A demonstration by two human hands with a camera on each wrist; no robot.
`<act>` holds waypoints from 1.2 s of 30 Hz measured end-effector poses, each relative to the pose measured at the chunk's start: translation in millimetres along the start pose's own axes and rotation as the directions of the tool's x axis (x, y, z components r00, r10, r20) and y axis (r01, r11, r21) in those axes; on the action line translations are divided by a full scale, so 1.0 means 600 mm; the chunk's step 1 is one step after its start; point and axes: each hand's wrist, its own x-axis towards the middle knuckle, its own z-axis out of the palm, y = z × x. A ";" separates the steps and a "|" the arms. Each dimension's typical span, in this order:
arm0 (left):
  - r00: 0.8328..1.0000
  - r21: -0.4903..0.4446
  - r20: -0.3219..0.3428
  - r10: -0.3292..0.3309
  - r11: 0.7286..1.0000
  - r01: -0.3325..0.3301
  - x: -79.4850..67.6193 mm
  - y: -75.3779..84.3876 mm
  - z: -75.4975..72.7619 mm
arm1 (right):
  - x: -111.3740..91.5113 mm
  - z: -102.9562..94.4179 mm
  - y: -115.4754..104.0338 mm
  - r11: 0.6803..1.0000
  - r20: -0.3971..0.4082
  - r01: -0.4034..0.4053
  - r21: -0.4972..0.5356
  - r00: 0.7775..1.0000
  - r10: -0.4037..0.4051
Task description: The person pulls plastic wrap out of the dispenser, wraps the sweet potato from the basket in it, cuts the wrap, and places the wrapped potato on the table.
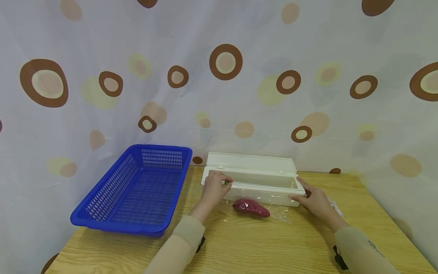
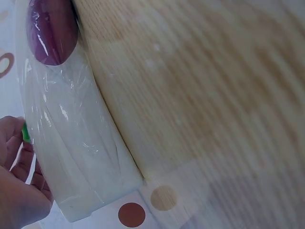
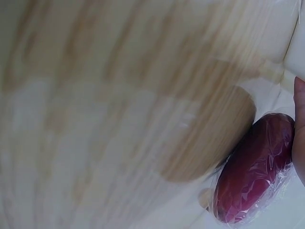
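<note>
A long white cling film dispenser (image 1: 260, 195) stands with its lid (image 1: 251, 161) raised at the back. At its left end my left hand (image 1: 214, 186) pinches a small green slider (image 2: 25, 132) on the front edge. My right hand (image 1: 316, 203) grips the right end of the box, thumb in front and fingers at the top corner. Clear film (image 2: 71, 124) drapes down the box's front onto the table. On the film, just before the box, lies a purple-red sweet potato (image 1: 251, 208), covered by clear plastic in the right wrist view.
A blue perforated basket (image 1: 76, 219) stands to the left on the wooden table (image 1: 260, 247). Some crumpled clear plastic (image 1: 336, 208) lies beyond the right wrist. A patterned curtain (image 1: 191, 102) hangs close behind the table.
</note>
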 end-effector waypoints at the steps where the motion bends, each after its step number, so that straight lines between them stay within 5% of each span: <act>1: 1.000 -0.001 -0.003 -0.001 1.000 0.001 -0.001 0.001 -0.001 | 0.000 0.000 0.000 1.000 -0.002 -0.002 0.001 1.000 0.002; 12: 0.999 0.072 -0.036 -0.024 0.997 0.027 -0.006 0.008 -0.005 | 0.003 0.002 0.005 1.000 -0.013 0.007 -0.005 1.000 -0.007; 23: 0.992 0.131 -0.118 -0.032 0.990 0.048 -0.014 -0.016 -0.011 | 0.001 0.004 0.002 1.000 -0.002 0.002 0.004 1.000 -0.002; 36: 0.980 0.023 -0.183 -0.076 0.996 0.081 -0.023 -0.027 -0.021 | -0.001 0.001 -0.002 0.999 -0.019 0.032 -0.008 0.999 -0.032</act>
